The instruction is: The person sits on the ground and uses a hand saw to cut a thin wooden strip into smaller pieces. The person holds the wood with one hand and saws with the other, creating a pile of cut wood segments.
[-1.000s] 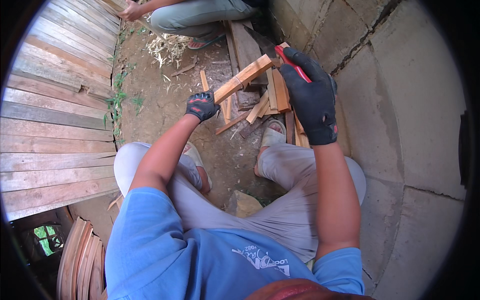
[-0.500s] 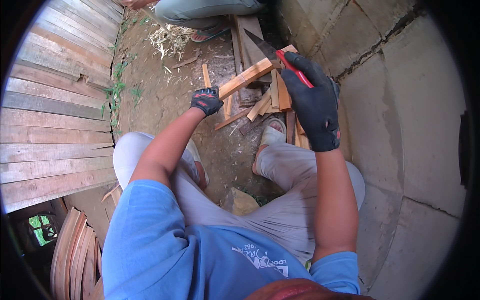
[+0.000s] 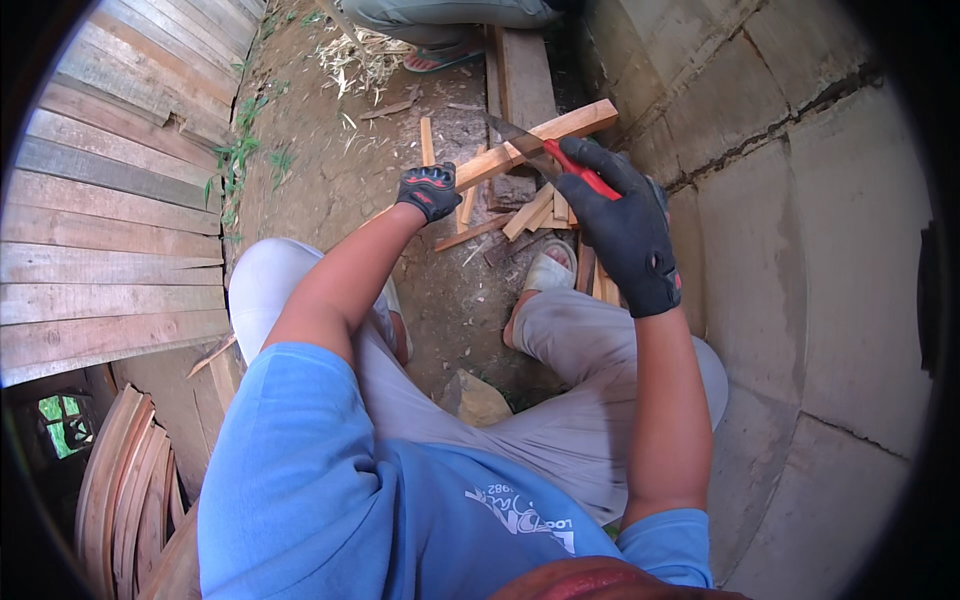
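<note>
My left hand (image 3: 428,190), in a black glove with red trim, is closed around a long squared wooden strip (image 3: 578,122) that slants up to the right. My right hand (image 3: 620,220), gloved in black too, grips the red handle of a handsaw (image 3: 582,168). The saw's dark tapered blade lies across the strip at about its middle, against a mark or cut whose depth I cannot make out. Beneath the strip, a thick plank (image 3: 527,75) on the ground runs away from me. Short wooden offcuts (image 3: 530,212) lie below the saw, between my hands and my right foot.
A block wall (image 3: 745,240) rises close on my right, and a board wall (image 3: 110,230) stands at left. Another person's leg (image 3: 450,15) is at the far end, beside a heap of wood shavings (image 3: 360,60). A stone (image 3: 475,398) lies between my legs; stacked boards (image 3: 125,490) stand lower left.
The saw blade has come down and left from the strip's far end to its middle. My right hand lowered slightly. The view shifted a little, and my left hand keeps its hold.
</note>
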A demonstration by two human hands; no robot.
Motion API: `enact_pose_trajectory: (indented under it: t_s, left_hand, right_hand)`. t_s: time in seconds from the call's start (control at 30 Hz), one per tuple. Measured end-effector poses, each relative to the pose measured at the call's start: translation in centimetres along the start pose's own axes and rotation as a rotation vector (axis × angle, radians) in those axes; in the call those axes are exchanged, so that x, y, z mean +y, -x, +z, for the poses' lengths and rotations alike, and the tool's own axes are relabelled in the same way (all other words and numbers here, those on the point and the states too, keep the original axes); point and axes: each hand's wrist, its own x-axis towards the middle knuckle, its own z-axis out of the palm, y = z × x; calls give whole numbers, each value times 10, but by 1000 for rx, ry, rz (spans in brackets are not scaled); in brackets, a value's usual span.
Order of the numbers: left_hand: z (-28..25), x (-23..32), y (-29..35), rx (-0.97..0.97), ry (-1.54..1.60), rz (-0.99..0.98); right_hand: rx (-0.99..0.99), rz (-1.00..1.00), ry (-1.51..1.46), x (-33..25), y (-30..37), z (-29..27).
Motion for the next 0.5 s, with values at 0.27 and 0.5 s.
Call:
enact_pose_trajectory:
  t_s: [0.27, 0.5]
  left_hand:
    - [2, -2, 0, 7, 10, 4]
    - [-1, 0, -1, -10, 8, 4]
  right_hand:
    - [-8, -43, 34, 4, 0, 6]
    - [-94, 32, 22, -5, 3, 1]
